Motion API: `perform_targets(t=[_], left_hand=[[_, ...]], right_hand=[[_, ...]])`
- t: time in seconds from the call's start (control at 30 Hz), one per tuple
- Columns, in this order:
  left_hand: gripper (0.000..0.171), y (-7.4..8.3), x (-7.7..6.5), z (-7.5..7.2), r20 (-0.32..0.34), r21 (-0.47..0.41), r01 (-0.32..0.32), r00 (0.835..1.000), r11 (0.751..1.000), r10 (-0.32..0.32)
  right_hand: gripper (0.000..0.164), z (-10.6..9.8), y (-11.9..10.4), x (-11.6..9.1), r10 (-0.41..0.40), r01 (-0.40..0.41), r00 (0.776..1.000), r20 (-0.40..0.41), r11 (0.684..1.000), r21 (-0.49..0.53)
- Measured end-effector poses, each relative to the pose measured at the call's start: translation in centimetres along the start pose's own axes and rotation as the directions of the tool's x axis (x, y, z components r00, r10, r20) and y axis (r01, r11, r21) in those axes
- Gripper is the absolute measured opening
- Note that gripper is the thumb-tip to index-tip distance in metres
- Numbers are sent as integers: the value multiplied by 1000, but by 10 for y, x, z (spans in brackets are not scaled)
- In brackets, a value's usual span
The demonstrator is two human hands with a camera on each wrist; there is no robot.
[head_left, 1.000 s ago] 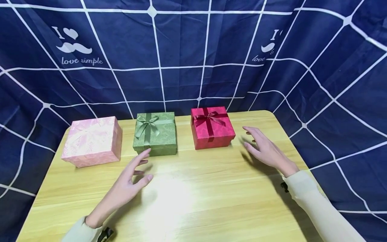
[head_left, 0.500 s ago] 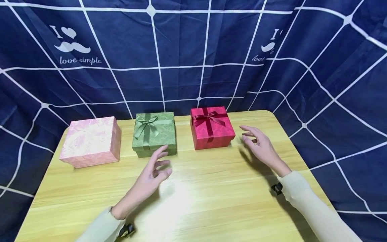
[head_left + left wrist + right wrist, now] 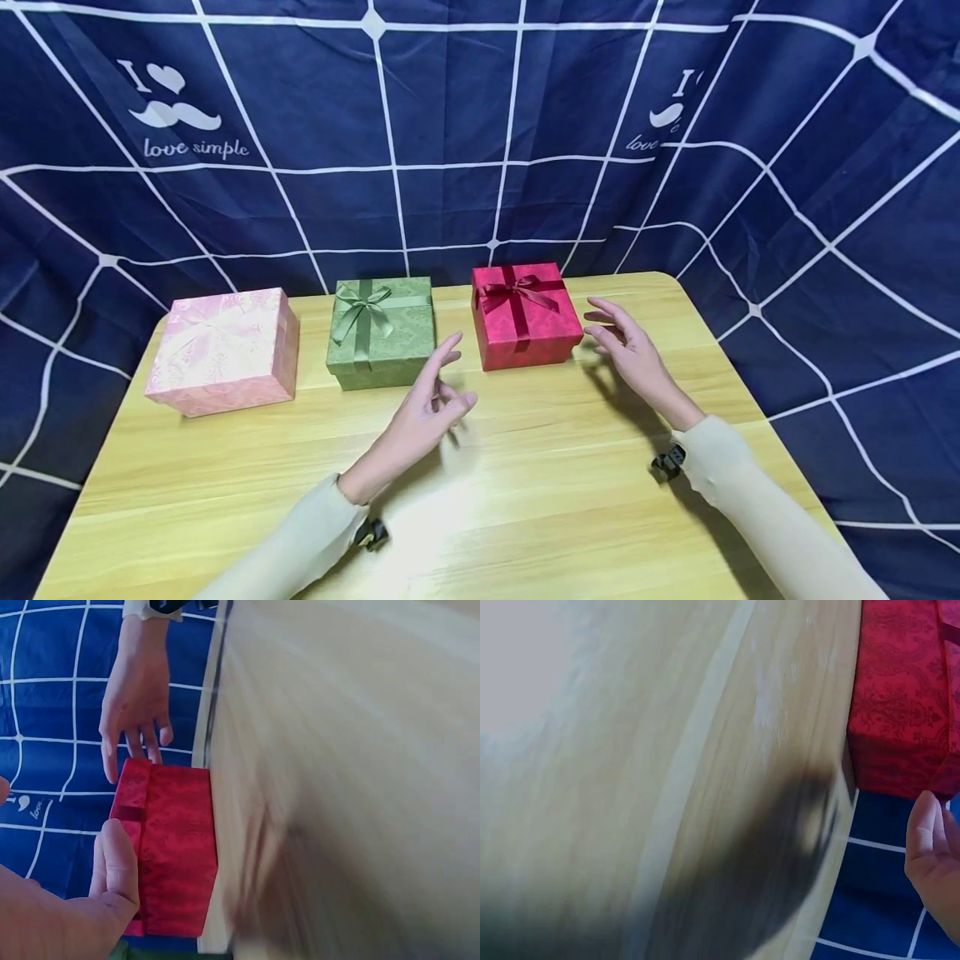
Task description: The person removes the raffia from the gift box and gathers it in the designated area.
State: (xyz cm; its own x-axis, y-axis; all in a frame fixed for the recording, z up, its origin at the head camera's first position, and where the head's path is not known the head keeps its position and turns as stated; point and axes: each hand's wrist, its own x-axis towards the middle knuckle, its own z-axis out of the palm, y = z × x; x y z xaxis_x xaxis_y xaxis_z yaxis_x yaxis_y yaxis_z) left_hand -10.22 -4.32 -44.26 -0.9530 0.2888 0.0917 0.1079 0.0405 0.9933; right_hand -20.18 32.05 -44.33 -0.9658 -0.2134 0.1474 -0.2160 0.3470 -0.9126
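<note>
A red gift box [image 3: 525,329] with a dark red ribbon bow sits at the back of the table, right of centre. My right hand [image 3: 633,354] is just right of it, fingers loosely bent and fingertips right at its side; the right wrist view shows the thumb [image 3: 924,825] close to the box corner. My left hand [image 3: 420,417] hovers over the table, in front of the gap between the red box and a green gift box [image 3: 390,371] with a green bow. Its fingers are relaxed and hold nothing.
At the left stands a pink gift box [image 3: 225,358] in line with the other two. The wooden table [image 3: 555,500] has a rounded far right corner. A dark blue curtain [image 3: 450,125] with white grid lines hangs behind and beside it.
My left hand has moved right, from in front of the green box towards the red box. My right hand has come left, closer to the red box's side. The boxes stay in place.
</note>
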Motion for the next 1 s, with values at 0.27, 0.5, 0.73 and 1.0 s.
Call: perform_targets(t=[0.27,0.5,0.73,1.0], left_hand=[[85,-10,33,20,-62,1,-3,998,1000,4],[82,-18,63,31,-194,-9,32,981,999,-33],[75,-23,87,43,-288,-87,105,949,991,-126],[71,-24,108,51,-378,-176,69,916,982,-132]], right_hand=[[57,6,2,8,91,-91,996,4,995,52],[57,9,6,18,94,-95,995,13,989,112],[57,16,11,23,99,-105,994,41,971,213],[60,20,14,36,117,-127,992,50,943,308]])
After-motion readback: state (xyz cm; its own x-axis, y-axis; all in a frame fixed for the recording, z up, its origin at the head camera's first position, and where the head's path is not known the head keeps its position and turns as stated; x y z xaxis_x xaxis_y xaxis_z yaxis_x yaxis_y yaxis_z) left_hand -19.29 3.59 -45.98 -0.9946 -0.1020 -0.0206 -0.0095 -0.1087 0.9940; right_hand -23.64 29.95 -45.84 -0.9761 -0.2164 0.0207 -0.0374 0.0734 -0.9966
